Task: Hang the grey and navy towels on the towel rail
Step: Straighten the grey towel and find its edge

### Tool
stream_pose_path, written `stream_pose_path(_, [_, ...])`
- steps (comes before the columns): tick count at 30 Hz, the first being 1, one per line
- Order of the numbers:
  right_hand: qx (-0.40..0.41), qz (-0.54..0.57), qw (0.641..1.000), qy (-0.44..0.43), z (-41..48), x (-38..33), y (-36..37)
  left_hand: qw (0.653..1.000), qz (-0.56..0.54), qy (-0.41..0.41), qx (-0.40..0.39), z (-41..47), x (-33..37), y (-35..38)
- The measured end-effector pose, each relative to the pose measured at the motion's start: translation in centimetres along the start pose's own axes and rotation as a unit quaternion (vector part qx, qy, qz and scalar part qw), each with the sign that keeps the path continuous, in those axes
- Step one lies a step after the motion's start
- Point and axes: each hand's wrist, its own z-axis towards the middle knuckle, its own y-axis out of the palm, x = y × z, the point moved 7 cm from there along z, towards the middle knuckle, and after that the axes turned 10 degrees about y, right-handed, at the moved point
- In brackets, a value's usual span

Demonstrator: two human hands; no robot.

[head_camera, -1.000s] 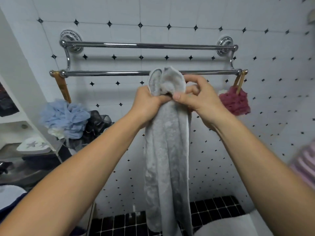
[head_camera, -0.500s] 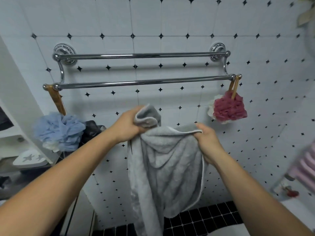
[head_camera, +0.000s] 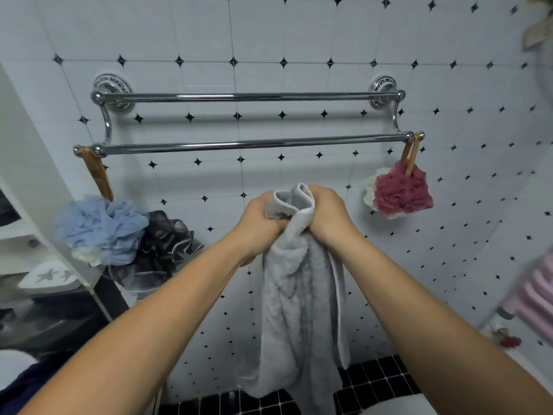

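Observation:
A grey towel (head_camera: 299,310) hangs bunched from both my hands in front of the tiled wall. My left hand (head_camera: 260,223) and my right hand (head_camera: 326,217) grip its top edge side by side, fingers curled round the cloth. The chrome double towel rail (head_camera: 248,143) is on the wall above the hands, both bars bare. A dark navy cloth (head_camera: 21,384) shows at the bottom left corner.
A blue bath pouf (head_camera: 101,229) and a black one (head_camera: 167,244) hang from the rail's left end, a red and white pouf (head_camera: 401,190) from its right end. White shelves (head_camera: 18,232) stand left; pink striped cloth (head_camera: 535,295) lies at the right.
My hands had spread the towel's top edge apart below the rail; now they have come back together, bunching the towel between them. The view has tilted slightly.

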Motion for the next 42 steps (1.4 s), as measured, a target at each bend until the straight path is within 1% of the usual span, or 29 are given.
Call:
stream_pose_path(1, [-0.017, 0.022, 1.000, -0.002, -0.3, 0.6, 0.0, 1.000, 0.006, -0.005, 0.010, 0.2, 0.0, -0.2])
stream_pose_path(2, [-0.041, 0.088, 0.995, 0.012, -0.9, 1.6, 0.1, 1.000, 0.007, -0.008, 0.023, 0.4, 0.0, -0.3])
stream_pose_path(4, [-0.101, 0.209, 0.970, 0.069, -2.6, 4.8, 0.9, 0.997, -0.019, -0.016, 0.067, 0.9, 0.0, -1.1])
stream_pose_path(5, [-0.132, 0.218, 0.962, 0.096, -3.6, 6.6, 1.9, 0.995, -0.041, -0.023, 0.088, 1.3, 0.2, -1.5])
stream_pose_path(6, [-0.151, 0.192, 0.962, 0.124, -4.5, 8.7, 3.1, 0.993, -0.058, -0.028, 0.100, 1.7, 0.5, -1.9])
stream_pose_path(8, [-0.165, 0.117, 0.961, 0.187, -6.3, 13.1, 5.3, 0.992, -0.067, -0.019, 0.104, 2.5, 1.5, -2.1])
stream_pose_path(9, [-0.170, 0.097, 0.957, 0.214, -7.2, 14.8, 6.2, 0.992, -0.064, -0.008, 0.107, 2.9, 2.2, -2.3])
stream_pose_path(12, [-0.186, 0.099, 0.942, 0.260, -9.4, 18.4, 8.7, 0.991, -0.055, 0.002, 0.122, 3.7, 4.0, -2.7])
stream_pose_path(14, [-0.172, 0.123, 0.935, 0.286, -10.1, 20.0, 9.1, 0.990, -0.048, 0.012, 0.129, 3.9, 4.8, -3.2])
stream_pose_path(16, [-0.144, 0.173, 0.918, 0.327, -10.7, 21.7, 8.4, 0.988, -0.022, 0.010, 0.149, 3.9, 4.6, -4.4])
stream_pose_path(18, [-0.119, 0.213, 0.901, 0.359, -11.4, 23.3, 7.0, 0.983, 0.046, -0.007, 0.177, 3.8, 3.4, -6.4])
stream_pose_path(19, [-0.109, 0.225, 0.894, 0.371, -11.6, 23.9, 6.1, 0.977, 0.112, -0.024, 0.181, 3.6, 2.4, -7.4])
stream_pose_path(20, [-0.103, 0.241, 0.887, 0.381, -11.8, 24.2, 5.4, 0.964, 0.202, -0.043, 0.170, 3.4, 1.4, -8.3])
stream_pose_path(22, [-0.105, 0.280, 0.875, 0.382, -11.4, 23.6, 4.0, 0.916, 0.381, -0.073, 0.100, 2.5, -0.9, -9.1])
stream_pose_path(23, [-0.107, 0.299, 0.874, 0.368, -10.8, 22.7, 3.3, 0.894, 0.435, -0.088, 0.065, 1.9, -2.3, -9.1])
stream_pose_path(24, [-0.109, 0.324, 0.872, 0.350, -10.1, 21.5, 2.7, 0.880, 0.461, -0.102, 0.045, 1.1, -3.5, -9.2])
stream_pose_path(25, [-0.112, 0.352, 0.867, 0.335, -9.4, 20.1, 2.2, 0.879, 0.459, -0.119, 0.045, 0.5, -4.5, -9.2])
stream_pose_path(27, [-0.119, 0.396, 0.858, 0.303, -8.2, 17.2, 1.6, 0.883, 0.435, -0.156, 0.085, -0.7, -5.8, -9.7])
stream_pose_path(29, [-0.123, 0.438, 0.849, 0.270, -7.4, 14.0, 1.3, 0.906, 0.324, -0.214, 0.165, -2.0, -6.7, -9.6])
stream_pose_path(30, [-0.126, 0.465, 0.839, 0.255, -7.1, 12.3, 1.3, 0.915, 0.257, -0.234, 0.206, -2.7, -6.9, -9.3])
stream_pose_path(31, [-0.133, 0.495, 0.823, 0.242, -6.9, 10.6, 1.4, 0.921, 0.205, -0.234, 0.233, -3.1, -6.9, -8.8])
stream_pose_path(33, [-0.179, 0.556, 0.786, 0.204, -6.9, 7.1, 1.9, 0.938, 0.170, -0.205, 0.224, -3.1, -6.0, -7.6])
stream_pose_path(34, [-0.211, 0.565, 0.778, 0.175, -7.2, 5.5, 2.1, 0.948, 0.161, -0.183, 0.205, -2.9, -5.5, -6.9])
stream_pose_path(35, [-0.237, 0.551, 0.787, 0.143, -7.5, 4.2, 2.4, 0.960, 0.129, -0.157, 0.191, -2.8, -4.9, -6.0])
stream_pose_path(36, [-0.253, 0.513, 0.813, 0.112, -7.8, 3.3, 2.6, 0.969, 0.085, -0.138, 0.186, -2.9, -4.2, -5.1])
stream_pose_path(38, [-0.235, 0.382, 0.892, 0.056, -8.2, 2.2, 2.8, 0.975, 0.009, -0.125, 0.182, -3.2, -3.1, -3.7])
stream_pose_path(39, [-0.212, 0.326, 0.921, 0.033, -8.2, 1.8, 2.7, 0.977, -0.023, -0.127, 0.171, -3.6, -2.7, -3.0])
stream_pose_path(40, [-0.188, 0.294, 0.937, 0.019, -8.3, 1.4, 2.5, 0.977, -0.057, -0.132, 0.159, -4.0, -2.4, -2.4])
stream_pose_path(42, [-0.129, 0.290, 0.948, 0.019, -8.1, 1.2, 1.8, 0.966, -0.157, -0.155, 0.132, -5.0, -2.1, -1.6])
